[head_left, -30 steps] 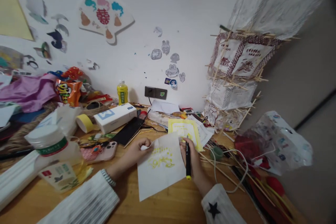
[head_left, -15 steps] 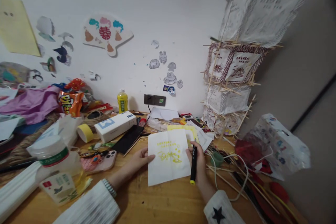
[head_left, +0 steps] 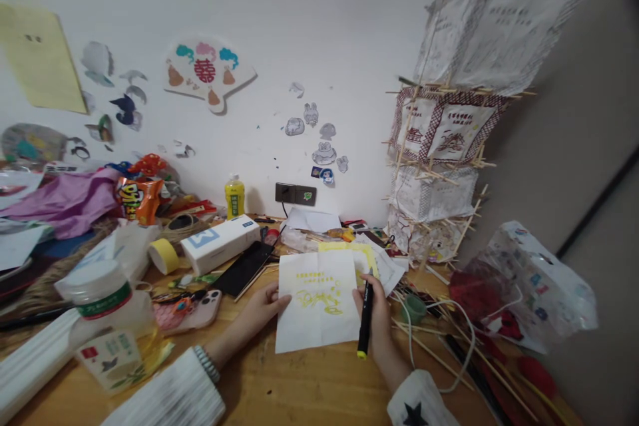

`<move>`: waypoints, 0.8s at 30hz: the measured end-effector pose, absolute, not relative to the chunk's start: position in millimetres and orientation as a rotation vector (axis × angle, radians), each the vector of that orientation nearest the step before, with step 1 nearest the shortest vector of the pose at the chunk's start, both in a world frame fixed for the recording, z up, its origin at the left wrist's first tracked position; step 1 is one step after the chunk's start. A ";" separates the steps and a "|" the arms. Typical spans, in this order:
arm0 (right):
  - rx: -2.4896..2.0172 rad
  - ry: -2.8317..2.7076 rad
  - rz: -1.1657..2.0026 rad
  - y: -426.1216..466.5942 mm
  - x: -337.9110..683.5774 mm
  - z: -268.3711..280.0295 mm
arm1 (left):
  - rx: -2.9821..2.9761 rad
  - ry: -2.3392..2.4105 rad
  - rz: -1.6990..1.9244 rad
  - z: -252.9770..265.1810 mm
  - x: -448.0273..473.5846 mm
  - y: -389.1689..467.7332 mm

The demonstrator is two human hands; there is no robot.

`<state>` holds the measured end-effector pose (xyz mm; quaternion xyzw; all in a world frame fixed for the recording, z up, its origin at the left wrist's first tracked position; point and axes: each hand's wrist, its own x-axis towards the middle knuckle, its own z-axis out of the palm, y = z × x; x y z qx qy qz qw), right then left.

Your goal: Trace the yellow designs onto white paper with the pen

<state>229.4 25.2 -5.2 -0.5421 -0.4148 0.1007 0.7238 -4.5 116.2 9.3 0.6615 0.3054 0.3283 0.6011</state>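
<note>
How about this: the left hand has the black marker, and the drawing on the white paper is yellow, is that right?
No, the head view shows the right hand has the black marker; the drawing on the white paper is yellow.

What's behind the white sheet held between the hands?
Behind the white sheet, the top and right parts of a yellow-bordered sheet show, with white paper to its right. The rest of the yellow-bordered sheet is covered and cannot be seen.

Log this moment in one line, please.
left grip: white paper, left edge | right grip: black marker, paper's right edge | drawing: yellow
</note>
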 end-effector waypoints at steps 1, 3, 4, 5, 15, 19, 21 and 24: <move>-1.209 -0.931 0.213 25.6 230.0 -6.1 | 1.560 0.722 0.762 10.5 -5.2 115.3; -1.244 -0.955 0.210 25.5 230.9 -7.3 | 1.615 0.754 0.764 12.7 -6.4 113.1; -1.259 -0.968 0.208 25.1 231.3 -7.4 | 1.640 0.767 0.760 13.6 -6.5 111.8; -1.278 -0.985 0.197 24.5 231.5 -7.3 | 1.665 0.775 0.752 14.3 -6.2 110.5; -1.465 -1.114 0.021 17.1 242.6 4.9 | 1.946 0.781 0.674 6.7 8.0 116.2; -1.507 -1.035 0.048 20.2 251.5 6.7 | 2.010 0.753 0.659 3.1 9.4 125.2; -1.494 -1.047 0.096 23.6 256.1 4.4 | 2.002 0.730 0.653 3.2 9.3 129.6; -1.410 -1.102 0.174 29.8 263.0 -0.5 | 1.945 0.705 0.650 5.5 7.6 133.6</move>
